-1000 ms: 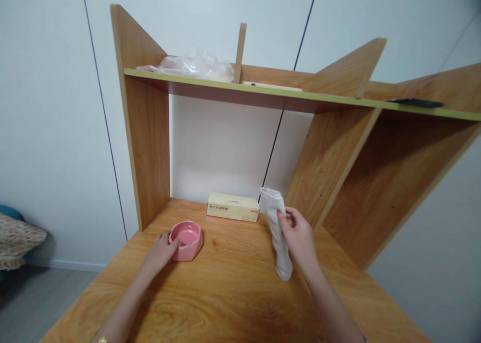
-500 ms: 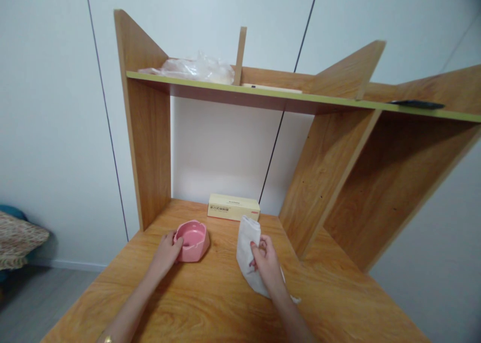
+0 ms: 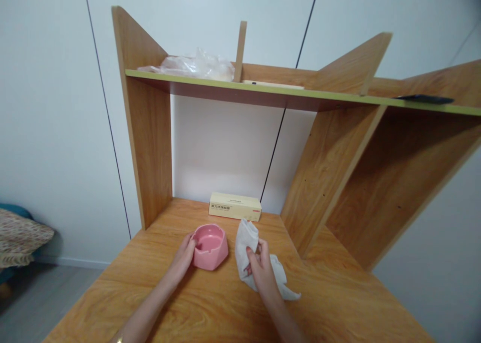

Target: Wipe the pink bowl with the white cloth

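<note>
Pink ashtray (image 3: 210, 248), angular and notched along its rim, sits toward 7 o'clock in my head-camera view, its bowl facing up. Whether its base touches the wood-grain counter (image 3: 210, 303), I cannot tell. My left hand (image 3: 185, 253) grips it by the wall at 9 o'clock, thumb hooked over the rim into the bowl, the other fingers mostly hidden outside.

My right hand (image 3: 261, 268), near 6 o'clock, is closed on a whitish cloth (image 3: 242, 248), pinched between thumb and fingers. A folded end stands up toward 11 o'clock from that hand; a loose flap trails to a point at 4 o'clock. Ashtray and cloth are apart, with a strip of counter between them.

Behind the pair, at 1 o'clock from the ashtray, I see a cream box (image 3: 235, 208) with dark lettering and a small red mark, lying lengthwise near the counter's back edge. Above spans a green-edged shelf (image 3: 263, 89), bearing a crumpled clear plastic bag (image 3: 203, 67) at 11 o'clock and a dark flat object (image 3: 426, 98) between 2 and 3 o'clock, too thin to identify from my post. Between 8 and 9 o'clock, a patterned fringed fabric (image 3: 22, 238) drapes over something teal.
</note>
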A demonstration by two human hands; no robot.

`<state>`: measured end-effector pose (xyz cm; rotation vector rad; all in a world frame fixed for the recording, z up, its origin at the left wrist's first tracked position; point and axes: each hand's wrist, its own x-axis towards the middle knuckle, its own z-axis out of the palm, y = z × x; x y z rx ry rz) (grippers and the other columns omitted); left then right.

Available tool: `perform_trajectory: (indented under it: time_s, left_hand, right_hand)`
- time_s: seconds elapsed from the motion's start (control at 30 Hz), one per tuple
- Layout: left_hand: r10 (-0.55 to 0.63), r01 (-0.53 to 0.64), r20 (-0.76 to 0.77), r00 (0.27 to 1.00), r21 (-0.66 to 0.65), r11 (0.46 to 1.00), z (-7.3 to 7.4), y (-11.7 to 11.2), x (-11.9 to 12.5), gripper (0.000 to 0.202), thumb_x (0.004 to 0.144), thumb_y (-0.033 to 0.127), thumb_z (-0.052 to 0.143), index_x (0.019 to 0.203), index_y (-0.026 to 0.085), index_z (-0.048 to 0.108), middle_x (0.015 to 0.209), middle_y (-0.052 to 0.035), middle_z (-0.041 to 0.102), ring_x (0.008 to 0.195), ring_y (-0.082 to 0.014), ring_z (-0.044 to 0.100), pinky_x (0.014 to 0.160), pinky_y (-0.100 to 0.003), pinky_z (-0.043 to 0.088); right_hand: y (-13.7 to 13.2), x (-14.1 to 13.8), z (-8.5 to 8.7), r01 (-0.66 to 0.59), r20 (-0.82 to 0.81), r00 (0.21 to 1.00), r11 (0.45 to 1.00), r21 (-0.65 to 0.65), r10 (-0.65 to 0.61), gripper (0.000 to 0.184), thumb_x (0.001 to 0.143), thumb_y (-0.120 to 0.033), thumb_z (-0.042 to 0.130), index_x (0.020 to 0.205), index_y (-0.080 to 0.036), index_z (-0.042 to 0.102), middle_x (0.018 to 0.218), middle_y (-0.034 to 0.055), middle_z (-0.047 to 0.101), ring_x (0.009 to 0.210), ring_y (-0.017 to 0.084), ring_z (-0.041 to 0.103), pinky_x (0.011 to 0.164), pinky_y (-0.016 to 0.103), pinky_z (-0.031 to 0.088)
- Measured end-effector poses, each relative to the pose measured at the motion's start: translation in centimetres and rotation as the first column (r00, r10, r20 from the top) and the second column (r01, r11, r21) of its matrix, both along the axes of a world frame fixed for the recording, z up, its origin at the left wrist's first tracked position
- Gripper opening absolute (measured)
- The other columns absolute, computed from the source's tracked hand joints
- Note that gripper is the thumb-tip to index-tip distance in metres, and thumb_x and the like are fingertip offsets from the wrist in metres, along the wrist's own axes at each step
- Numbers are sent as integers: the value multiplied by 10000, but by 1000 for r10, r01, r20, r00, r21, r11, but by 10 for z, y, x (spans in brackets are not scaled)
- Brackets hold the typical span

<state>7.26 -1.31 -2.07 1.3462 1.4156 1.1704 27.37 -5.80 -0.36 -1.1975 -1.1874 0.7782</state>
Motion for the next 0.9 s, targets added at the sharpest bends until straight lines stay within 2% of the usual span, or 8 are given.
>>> perform_trajectory:
  time_s: [0.1,0.17,0.3,0.43,0.57,0.7,0.8,0.9]
  left_hand:
    - [-27,30,-36,999,108,994,13,-12,1,371,783,316,352,1065,138,515,1082,-81,594,1002,-205,542,865,-301,404]
    - [-35,59,-149,988,153,986,23,-20,4,374,786,305,339,1072,143,520,1067,-80,602,980,-217,551,868,-330,398]
    - [-47,109,-297,954,197,974,37,-30,10,359,767,227,343,1078,166,511,1039,-59,611,952,-201,560,848,-315,403]
    - [-49,146,-386,921,225,963,41,-31,12,367,743,201,376,1088,191,501,1031,-44,608,934,-194,561,824,-299,405]
    - [-24,148,-473,881,228,962,40,-32,16,402,726,203,415,1121,200,487,1041,-57,594,955,-209,543,848,-310,386]
    - [-33,177,-544,838,215,961,43,-36,21,432,727,229,429,1157,218,465,1066,-68,564,977,-221,526,866,-323,374]
    - [-46,192,-582,812,192,962,48,-41,25,448,732,258,426,1178,225,456,1033,-77,561,948,-233,538,845,-332,385]
    - [-58,205,-605,794,177,963,51,-45,28,470,737,275,422,1204,230,440,1017,-80,556,928,-232,549,830,-324,394]
  right_hand:
    - [-4,-6,-1,-18,22,1000,1000,20,18,268,742,-415,460,932,-230,423,677,-41,561,416,95,463,373,206,371]
    - [-7,-11,-3,-32,44,999,999,25,30,265,745,-418,465,928,-228,444,679,-35,567,463,108,489,406,211,387]
    - [-10,-16,-5,-60,100,993,998,20,58,272,742,-455,483,876,-218,488,644,-34,553,519,120,504,456,214,402]
    - [-6,-15,-6,-69,90,994,997,25,67,310,765,-517,426,746,-220,512,550,-34,508,491,129,482,446,232,395]
    - [-2,-15,-12,-89,36,995,996,-18,89,321,759,-534,424,666,-228,448,497,-58,456,431,119,457,411,230,375]
    - [2,-17,-21,-17,-10,1000,999,-48,17,309,669,-484,566,759,-229,416,529,-84,464,421,104,467,393,207,362]
    - [7,-16,-26,-8,-18,1000,996,-92,6,416,627,-446,611,925,-209,443,501,-88,484,421,125,494,391,220,377]
    - [11,-13,-29,-50,7,999,992,-118,51,458,619,-425,610,991,-187,488,607,-22,599,541,167,580,474,260,447]
